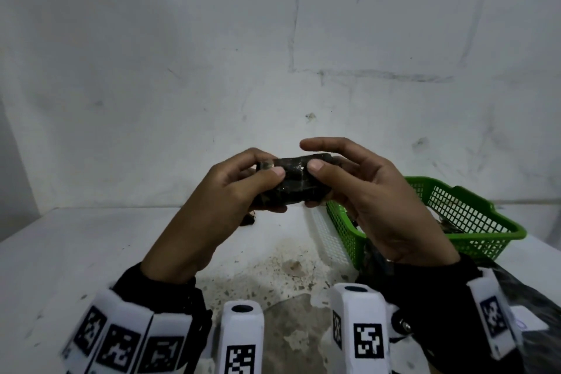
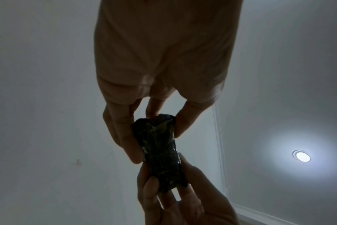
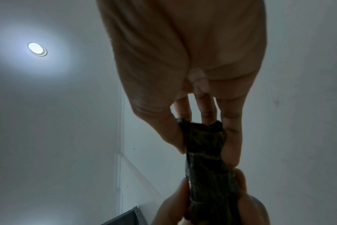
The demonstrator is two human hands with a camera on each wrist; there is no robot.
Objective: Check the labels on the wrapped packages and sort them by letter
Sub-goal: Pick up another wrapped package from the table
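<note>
Both hands clamp one dark wrapped package (image 1: 293,181): my left hand (image 1: 243,188) pinches its left end, my right hand (image 1: 361,188) its right, above the desk (image 1: 91,252), presumably to expose the label. Green basket (image 1: 473,215) sits at the desk's right edge. No lettering is legible.

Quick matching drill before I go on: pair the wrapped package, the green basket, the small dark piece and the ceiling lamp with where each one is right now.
1 wrapped package
2 green basket
3 small dark piece
4 ceiling lamp

a on the table, right side
b overhead, lit
c in the grip of left hand and right hand
d on the table under the hands

Pairs: 1-c, 2-a, 3-d, 4-b
</note>
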